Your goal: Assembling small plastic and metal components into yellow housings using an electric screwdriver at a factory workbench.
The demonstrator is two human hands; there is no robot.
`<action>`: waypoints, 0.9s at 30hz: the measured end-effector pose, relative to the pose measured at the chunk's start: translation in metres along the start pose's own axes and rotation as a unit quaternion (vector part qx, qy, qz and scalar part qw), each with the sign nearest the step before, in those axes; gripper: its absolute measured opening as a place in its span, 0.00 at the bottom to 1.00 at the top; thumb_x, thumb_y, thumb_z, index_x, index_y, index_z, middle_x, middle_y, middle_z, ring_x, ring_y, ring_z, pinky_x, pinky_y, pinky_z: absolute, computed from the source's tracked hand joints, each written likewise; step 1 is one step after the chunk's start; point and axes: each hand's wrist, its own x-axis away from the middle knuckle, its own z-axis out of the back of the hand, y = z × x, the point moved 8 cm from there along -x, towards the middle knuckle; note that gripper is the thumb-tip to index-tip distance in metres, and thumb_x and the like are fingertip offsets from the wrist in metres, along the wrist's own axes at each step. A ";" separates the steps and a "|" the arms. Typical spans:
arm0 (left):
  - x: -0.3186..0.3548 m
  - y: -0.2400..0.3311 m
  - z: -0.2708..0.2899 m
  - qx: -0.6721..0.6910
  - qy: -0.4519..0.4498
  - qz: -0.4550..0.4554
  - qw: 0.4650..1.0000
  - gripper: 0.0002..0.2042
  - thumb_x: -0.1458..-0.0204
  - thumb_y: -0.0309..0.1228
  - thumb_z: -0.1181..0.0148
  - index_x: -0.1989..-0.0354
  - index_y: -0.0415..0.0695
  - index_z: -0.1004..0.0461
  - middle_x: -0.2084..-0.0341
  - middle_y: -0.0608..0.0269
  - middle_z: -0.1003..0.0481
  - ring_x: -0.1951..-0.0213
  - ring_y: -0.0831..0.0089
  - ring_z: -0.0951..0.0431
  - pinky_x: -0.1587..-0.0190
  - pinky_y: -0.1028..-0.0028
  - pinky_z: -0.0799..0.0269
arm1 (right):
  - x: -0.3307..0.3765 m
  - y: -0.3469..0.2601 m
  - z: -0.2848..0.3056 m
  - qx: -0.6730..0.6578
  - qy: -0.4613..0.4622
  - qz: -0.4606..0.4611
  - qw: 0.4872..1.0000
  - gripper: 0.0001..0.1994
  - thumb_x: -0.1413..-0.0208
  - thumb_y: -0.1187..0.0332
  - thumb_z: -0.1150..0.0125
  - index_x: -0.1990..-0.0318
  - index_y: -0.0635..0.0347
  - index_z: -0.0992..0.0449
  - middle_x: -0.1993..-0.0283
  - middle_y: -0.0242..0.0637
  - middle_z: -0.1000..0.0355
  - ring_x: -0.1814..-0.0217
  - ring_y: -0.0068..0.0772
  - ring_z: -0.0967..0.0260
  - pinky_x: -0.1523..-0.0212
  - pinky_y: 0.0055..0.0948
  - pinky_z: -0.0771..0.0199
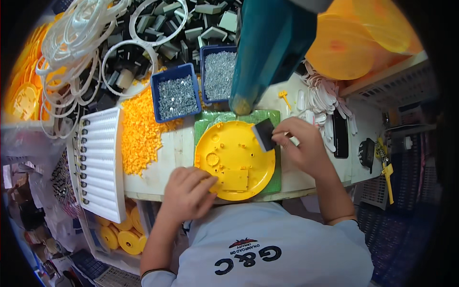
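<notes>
A yellow round plastic shell (228, 152) lies with its inner side up on a green mat (274, 184), showing small posts, a ring of holes and a rectangular panel. My left hand (188, 191) is closed at the shell's lower-left rim, fingers curled together over the edge. In my right hand (299, 141), a dark square plastic piece with a pale grey edge (264, 135) is pinched between thumb and fingers. It is tilted over the shell's upper-right rim. Just beyond the shell, the tip of a teal power tool (267, 52) hangs down over the mat.
Two blue bins of small metal parts (176, 97) stand beyond the mat. Left are a heap of small orange pieces (138, 138) and a white ridged tray (101, 162). Black and grey blocks (205, 31) and white rings (71, 38) pile behind. White pieces (320, 95) lie right.
</notes>
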 end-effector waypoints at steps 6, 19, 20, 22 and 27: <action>0.021 0.016 -0.030 -0.029 -0.002 -0.018 0.999 0.20 0.60 0.49 0.23 0.66 0.49 0.20 0.66 0.66 0.23 0.62 0.65 0.22 0.49 0.60 0.31 | 0.012 -0.039 -0.045 0.074 -0.039 0.146 0.986 0.08 0.50 0.71 0.28 0.63 0.60 0.20 0.60 0.38 0.18 0.59 0.42 0.19 0.58 0.38 0.20; -0.017 -0.009 -0.013 0.087 0.032 0.069 0.993 0.28 0.56 0.42 0.24 0.47 0.45 0.24 0.51 0.58 0.24 0.49 0.57 0.24 0.41 0.56 0.34 | 0.021 -0.055 -0.067 0.130 -0.095 0.205 0.966 0.11 0.53 0.74 0.26 0.62 0.61 0.20 0.56 0.40 0.18 0.59 0.40 0.19 0.59 0.37 0.20; -0.022 -0.011 -0.014 0.096 0.033 0.078 0.992 0.29 0.55 0.42 0.25 0.45 0.45 0.25 0.49 0.57 0.25 0.47 0.56 0.25 0.40 0.56 0.34 | 0.021 -0.056 -0.067 0.131 -0.092 0.212 0.964 0.11 0.53 0.73 0.27 0.62 0.61 0.20 0.56 0.40 0.19 0.59 0.40 0.19 0.59 0.37 0.20; -0.029 -0.013 -0.019 0.101 0.012 0.073 0.992 0.32 0.55 0.40 0.25 0.41 0.43 0.28 0.46 0.55 0.25 0.43 0.55 0.26 0.38 0.55 0.35 | 0.021 -0.057 -0.068 0.140 -0.088 0.219 0.962 0.09 0.52 0.72 0.31 0.62 0.60 0.21 0.56 0.39 0.19 0.57 0.38 0.20 0.58 0.36 0.21; -0.034 -0.013 -0.029 0.119 -0.014 0.066 0.991 0.33 0.57 0.35 0.24 0.40 0.42 0.28 0.47 0.52 0.24 0.44 0.50 0.26 0.37 0.55 0.36 | 0.022 -0.059 -0.068 0.158 -0.082 0.223 0.958 0.08 0.50 0.70 0.36 0.62 0.59 0.22 0.56 0.38 0.20 0.55 0.36 0.20 0.56 0.34 0.22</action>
